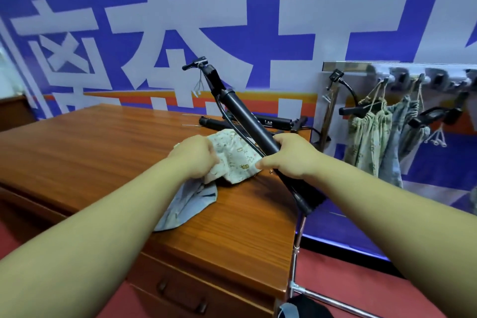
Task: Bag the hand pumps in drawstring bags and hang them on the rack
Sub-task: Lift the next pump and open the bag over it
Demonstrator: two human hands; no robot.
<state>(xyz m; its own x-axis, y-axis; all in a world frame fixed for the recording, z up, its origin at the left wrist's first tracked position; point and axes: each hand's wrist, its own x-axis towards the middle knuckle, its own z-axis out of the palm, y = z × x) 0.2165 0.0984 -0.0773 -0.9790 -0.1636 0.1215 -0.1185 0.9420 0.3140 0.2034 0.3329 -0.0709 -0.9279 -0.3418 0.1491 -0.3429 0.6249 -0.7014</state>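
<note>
A black hand pump point(241, 111) slants up and away over the wooden desk point(108, 144), its handle end low at the desk's right edge. My right hand point(291, 157) grips its barrel. A cream patterned drawstring bag point(237, 155) lies bunched on the desk, and my left hand point(196, 157) pinches its cloth at the left. A second black pump point(260, 122) lies flat behind them. At the right, the rack point(361, 70) carries bagged pumps point(369, 134) hanging from its hooks.
A pale blue bag point(188, 201) lies flat on the desk under my left wrist. The desk's right edge is close to the pump, with drawers below. A metal stand point(296, 248) rises beside the desk. A blue banner wall is behind.
</note>
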